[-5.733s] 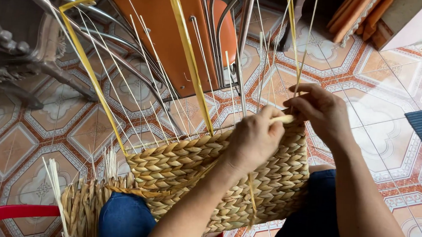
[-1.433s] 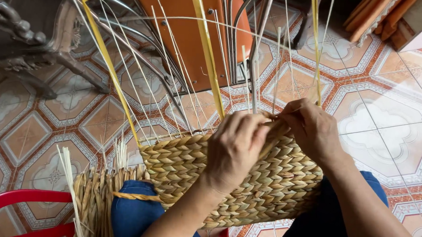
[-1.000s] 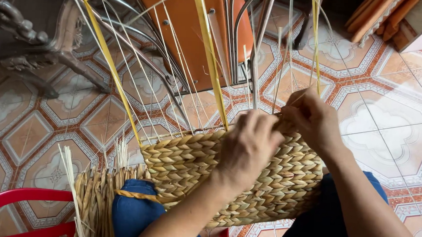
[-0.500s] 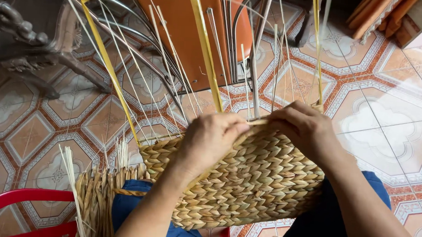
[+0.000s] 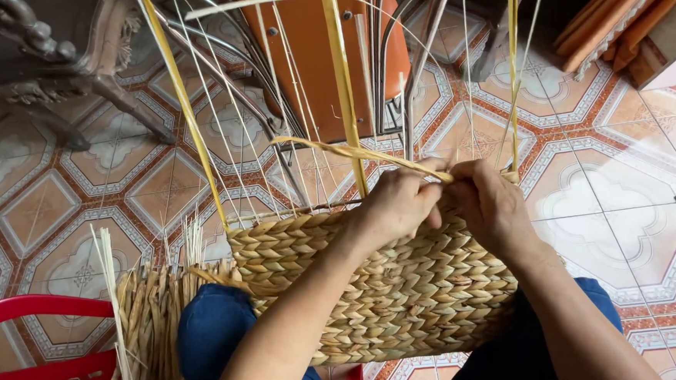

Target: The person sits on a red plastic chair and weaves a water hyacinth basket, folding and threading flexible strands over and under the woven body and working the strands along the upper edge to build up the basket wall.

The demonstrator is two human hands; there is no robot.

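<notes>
Over patterned tiles, both hands (image 5: 445, 203) apparently pinch a straw strand (image 5: 355, 150) atop the woven basket (image 5: 379, 292).

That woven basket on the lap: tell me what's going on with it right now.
A person sits with a half-woven straw basket across their knees. The left hand and right hand meet at the basket's top edge, pinching a flat yellow strand that runs off to the left. Thin upright stakes and yellow frame strips rise above the woven part. A bundle of loose straw lies beside the left knee on the tiled floor.
</notes>
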